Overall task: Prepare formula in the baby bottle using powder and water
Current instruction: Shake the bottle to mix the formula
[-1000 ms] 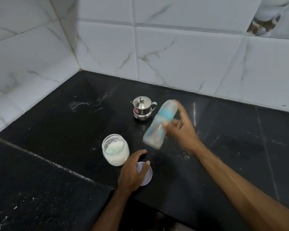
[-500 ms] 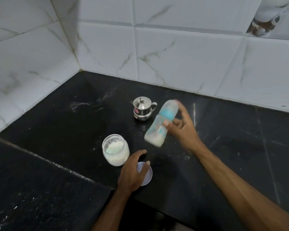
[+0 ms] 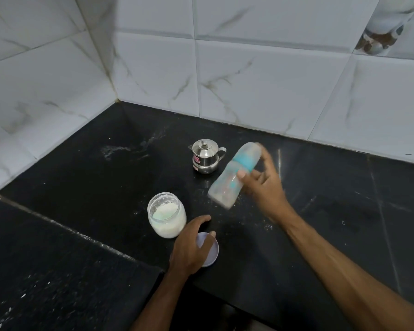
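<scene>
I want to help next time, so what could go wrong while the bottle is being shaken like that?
1. The clear baby bottle with the turquoise collar is tilted above the black stone counter, held by the right hand; it could slip and fall.
2. The small lidded steel pot stands close behind it and might get knocked.
3. The open glass jar of white powder has no lid on; the left hand rests on the pale round lid, so a bump could spill powder.
</scene>
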A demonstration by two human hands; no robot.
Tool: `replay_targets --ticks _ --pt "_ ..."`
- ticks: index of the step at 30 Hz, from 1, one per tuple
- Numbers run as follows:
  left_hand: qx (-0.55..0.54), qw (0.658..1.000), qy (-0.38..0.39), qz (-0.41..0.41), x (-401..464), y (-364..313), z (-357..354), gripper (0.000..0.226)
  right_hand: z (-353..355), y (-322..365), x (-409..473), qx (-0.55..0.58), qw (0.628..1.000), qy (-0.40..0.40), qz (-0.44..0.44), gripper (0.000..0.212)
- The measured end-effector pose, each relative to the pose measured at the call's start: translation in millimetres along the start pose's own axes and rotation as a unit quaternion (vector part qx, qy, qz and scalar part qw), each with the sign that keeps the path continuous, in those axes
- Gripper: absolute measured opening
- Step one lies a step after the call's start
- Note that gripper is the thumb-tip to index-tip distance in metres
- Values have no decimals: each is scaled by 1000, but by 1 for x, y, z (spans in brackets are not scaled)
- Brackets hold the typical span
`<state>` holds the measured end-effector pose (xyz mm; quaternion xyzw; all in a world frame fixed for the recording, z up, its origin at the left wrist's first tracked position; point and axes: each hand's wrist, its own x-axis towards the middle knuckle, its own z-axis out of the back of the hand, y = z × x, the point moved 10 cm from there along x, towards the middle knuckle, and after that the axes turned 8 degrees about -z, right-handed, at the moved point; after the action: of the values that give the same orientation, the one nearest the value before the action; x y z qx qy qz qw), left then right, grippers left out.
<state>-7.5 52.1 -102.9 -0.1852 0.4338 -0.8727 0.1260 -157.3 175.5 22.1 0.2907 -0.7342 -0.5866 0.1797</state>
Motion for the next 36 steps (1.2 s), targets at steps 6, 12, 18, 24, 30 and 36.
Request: replay_targets --ticks 6,12,18,24,30,36 --pt "-2 1000 1 -5 3 0 -2 53 4 9 2 0 1000 -4 6 80" --pt "6 1000 2 -3 2 2 -2 52 -20 -11 -10 -67 994 79 -30 76" --pt "-7 1000 -1 -8 2 -3 -1 49 16 15 4 63 996 -55 25 76" --pt "7 1000 -1 6 0 2 -1 53 -31 -18 -14 -99 988 114 -38 80" --pt "-6 1000 0 -6 2 -2 -1 49 12 14 3 58 997 -49 24 75" --pt "7 1000 1 2 2 1 -1 53 -16 3 -5 -43 998 46 -2 76"
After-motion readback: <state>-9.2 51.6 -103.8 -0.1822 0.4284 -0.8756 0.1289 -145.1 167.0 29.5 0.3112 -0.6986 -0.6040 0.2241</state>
